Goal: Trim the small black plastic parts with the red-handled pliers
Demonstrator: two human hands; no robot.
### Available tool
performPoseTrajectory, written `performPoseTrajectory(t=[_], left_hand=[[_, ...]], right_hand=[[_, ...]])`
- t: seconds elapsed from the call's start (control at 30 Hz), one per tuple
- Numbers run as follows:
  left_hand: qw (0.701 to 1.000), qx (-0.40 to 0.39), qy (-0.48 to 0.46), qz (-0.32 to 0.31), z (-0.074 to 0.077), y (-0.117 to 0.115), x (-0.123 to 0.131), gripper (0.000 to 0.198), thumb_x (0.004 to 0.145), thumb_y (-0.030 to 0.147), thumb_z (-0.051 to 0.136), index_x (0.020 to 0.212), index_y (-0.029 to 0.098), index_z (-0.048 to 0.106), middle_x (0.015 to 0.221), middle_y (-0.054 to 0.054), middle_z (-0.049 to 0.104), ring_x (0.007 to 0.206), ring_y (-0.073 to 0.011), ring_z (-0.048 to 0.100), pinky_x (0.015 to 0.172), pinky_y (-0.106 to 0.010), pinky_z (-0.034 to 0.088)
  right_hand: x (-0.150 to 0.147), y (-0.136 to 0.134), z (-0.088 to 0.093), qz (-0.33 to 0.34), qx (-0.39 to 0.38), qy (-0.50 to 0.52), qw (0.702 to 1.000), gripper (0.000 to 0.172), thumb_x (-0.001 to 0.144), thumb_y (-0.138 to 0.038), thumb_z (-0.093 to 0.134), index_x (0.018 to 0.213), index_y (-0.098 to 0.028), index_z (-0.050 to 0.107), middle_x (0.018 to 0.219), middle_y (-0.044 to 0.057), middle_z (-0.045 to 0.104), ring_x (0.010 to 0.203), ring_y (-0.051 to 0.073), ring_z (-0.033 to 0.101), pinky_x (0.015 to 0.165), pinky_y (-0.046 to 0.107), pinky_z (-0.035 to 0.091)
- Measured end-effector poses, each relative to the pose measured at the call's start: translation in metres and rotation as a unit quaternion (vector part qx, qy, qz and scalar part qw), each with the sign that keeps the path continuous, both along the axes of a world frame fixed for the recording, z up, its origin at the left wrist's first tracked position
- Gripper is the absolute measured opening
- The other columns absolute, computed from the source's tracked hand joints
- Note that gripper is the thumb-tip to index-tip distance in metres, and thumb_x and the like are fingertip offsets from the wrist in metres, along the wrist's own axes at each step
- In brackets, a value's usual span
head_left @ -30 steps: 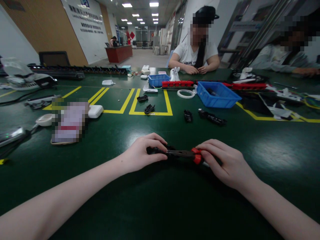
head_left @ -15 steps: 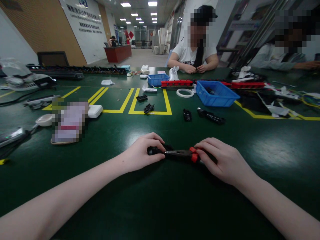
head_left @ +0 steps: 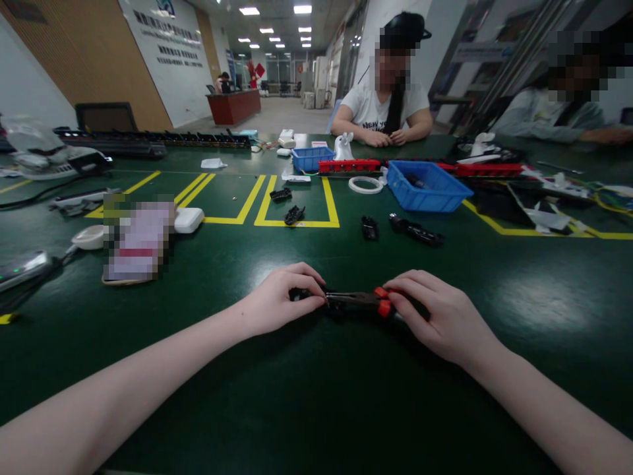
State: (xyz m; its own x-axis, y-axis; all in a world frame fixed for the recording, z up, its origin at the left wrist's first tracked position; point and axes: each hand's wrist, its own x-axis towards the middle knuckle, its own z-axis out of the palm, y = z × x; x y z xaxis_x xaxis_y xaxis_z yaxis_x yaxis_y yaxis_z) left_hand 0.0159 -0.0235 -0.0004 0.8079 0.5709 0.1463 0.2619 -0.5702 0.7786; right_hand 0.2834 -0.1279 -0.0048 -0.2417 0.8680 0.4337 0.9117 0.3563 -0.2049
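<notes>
My right hand (head_left: 438, 313) is closed around the red handles of a pair of long-nose pliers (head_left: 361, 299), whose dark jaws point left. The jaw tips reach the fingertips of my left hand (head_left: 284, 297). Pinched in that left hand is a small black part (head_left: 299, 293), mostly covered by the fingers. Whether the jaws grip the part cannot be made out. Beyond my hands lie a short black plastic piece (head_left: 368, 227) and a longer black piece (head_left: 416, 229) with a shiny end.
A blue bin (head_left: 428, 188) holds dark parts, with a white ring (head_left: 366, 185) beside it. Two black pieces (head_left: 295, 215) lie within yellow tape. At left are a phone (head_left: 138, 244) and a white case (head_left: 188, 220). A person (head_left: 386, 112) sits opposite, another at far right.
The black part in my left hand has turned slightly, and the pliers have shifted a little upward with it. Both hands keep nearly the same place and hold.
</notes>
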Motion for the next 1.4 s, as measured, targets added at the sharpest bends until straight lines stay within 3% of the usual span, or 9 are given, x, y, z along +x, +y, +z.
performPoseTrajectory(t=[0.23, 0.5, 0.7, 1.4], left_hand=[[1.000, -0.011, 0.009, -0.001, 0.0035, -0.0011, -0.0007, 0.012, 0.089, 0.024, 0.063, 0.089, 0.019, 0.073, 0.114, -0.005, 0.062, 0.105, -0.0191, 0.061, 0.095, -0.036, 0.048], [0.999, -0.007, 0.020, -0.048, 0.0059, 0.0027, -0.0074, 0.021, 0.084, 0.024, 0.068, 0.105, 0.020, 0.069, 0.120, -0.006, 0.060, 0.111, -0.0217, 0.059, 0.098, -0.040, 0.048], [0.999, 0.027, 0.007, -0.037, 0.0027, -0.0003, -0.0075, 0.011, 0.086, 0.019, 0.067, 0.096, 0.019, 0.070, 0.119, -0.006, 0.060, 0.109, -0.0202, 0.060, 0.097, -0.039, 0.048], [0.996, 0.077, 0.008, -0.036, -0.0016, -0.0002, -0.0043, 0.012, 0.085, 0.021, 0.069, 0.096, 0.020, 0.072, 0.115, -0.006, 0.064, 0.106, -0.0201, 0.061, 0.095, -0.037, 0.048]], right_hand=[[-0.0046, -0.0010, 0.0051, 0.001, 0.003, -0.009, 1.000, 0.024, 0.095, -0.029, 0.044, 0.092, -0.018, 0.066, 0.090, 0.008, 0.068, 0.080, 0.019, 0.064, 0.068, 0.033, 0.053], [-0.0003, -0.0028, 0.0066, 0.006, 0.003, -0.012, 1.000, 0.022, 0.093, -0.029, 0.046, 0.093, -0.019, 0.066, 0.090, 0.008, 0.068, 0.079, 0.019, 0.064, 0.066, 0.033, 0.053], [0.0010, -0.0052, 0.0095, 0.001, 0.012, -0.030, 0.999, 0.023, 0.093, -0.029, 0.046, 0.094, -0.018, 0.066, 0.090, 0.008, 0.068, 0.078, 0.019, 0.064, 0.065, 0.033, 0.053], [0.0004, -0.0035, 0.0047, 0.016, 0.007, -0.027, 0.999, 0.024, 0.094, -0.028, 0.045, 0.093, -0.016, 0.066, 0.090, 0.008, 0.067, 0.078, 0.018, 0.064, 0.067, 0.032, 0.053]])
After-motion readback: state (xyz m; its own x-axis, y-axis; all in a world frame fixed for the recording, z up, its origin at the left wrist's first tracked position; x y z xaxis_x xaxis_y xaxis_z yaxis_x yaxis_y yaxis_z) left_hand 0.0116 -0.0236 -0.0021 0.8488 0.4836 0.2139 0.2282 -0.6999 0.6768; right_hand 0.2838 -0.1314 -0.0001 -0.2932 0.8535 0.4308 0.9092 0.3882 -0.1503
